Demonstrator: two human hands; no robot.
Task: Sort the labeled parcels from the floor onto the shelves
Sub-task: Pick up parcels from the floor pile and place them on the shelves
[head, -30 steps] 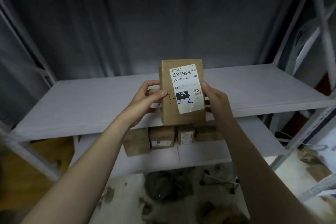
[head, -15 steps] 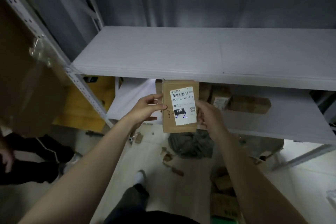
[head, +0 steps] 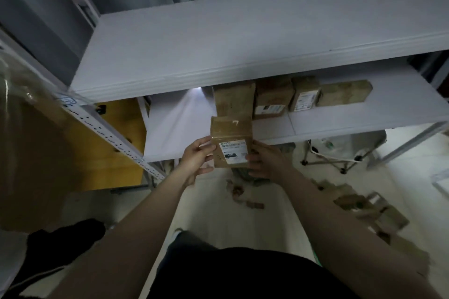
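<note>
Cardboard parcel [head: 231, 141], boxy, white label; left hand [head: 197, 158] and right hand [head: 263, 162] grip its sides.

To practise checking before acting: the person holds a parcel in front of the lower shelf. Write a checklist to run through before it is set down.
1. Grip on parcel: left hand and right hand hold its sides: ok.
2. Label faces the camera: ok.
3. Label code readable: blurred, cannot tell.
4. Bare space on lower shelf, left of the row of parcels: ok.
5. Gap to nearest shelved parcel: cannot tell.
6. Floor cleared: not ok, floor parcels lie there.
</note>
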